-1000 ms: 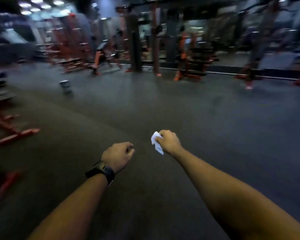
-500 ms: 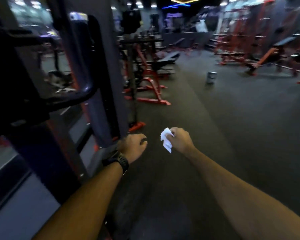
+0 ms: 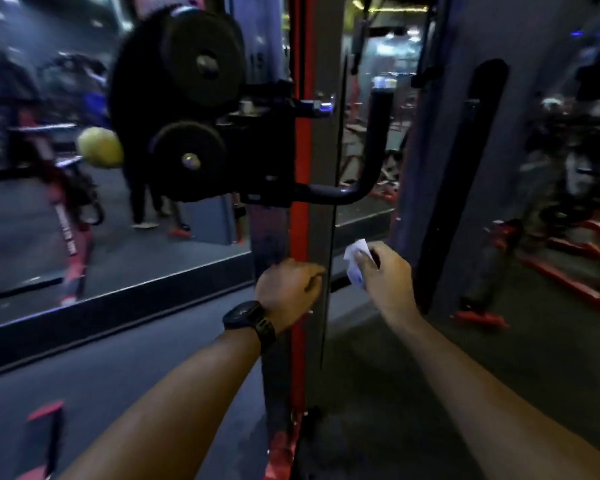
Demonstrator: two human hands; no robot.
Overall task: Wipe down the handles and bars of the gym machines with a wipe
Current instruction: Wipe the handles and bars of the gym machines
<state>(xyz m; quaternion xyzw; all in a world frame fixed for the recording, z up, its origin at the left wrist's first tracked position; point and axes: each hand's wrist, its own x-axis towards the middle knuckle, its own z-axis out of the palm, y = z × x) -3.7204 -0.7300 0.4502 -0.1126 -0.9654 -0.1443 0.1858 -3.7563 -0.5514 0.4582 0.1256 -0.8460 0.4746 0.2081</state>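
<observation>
White wipe pinched in right hand, near red upright of cable machine; left hand fisted, nothing visibly held, black watch on wrist

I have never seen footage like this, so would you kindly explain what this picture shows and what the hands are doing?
There is one picture, taken by a wide-angle camera worn on a person's head, looking forward and down, so the two bare forearms are the wearer's own. The right hand pinches a small white wipe. The left hand, with a black watch on its wrist, is curled into a fist, apparently holding nothing, in front of a red upright post. That post belongs to a gym machine: black pulley wheels sit above, and a curved black handle sticks out to the right, not yet touched. The floor is dark.
</observation>
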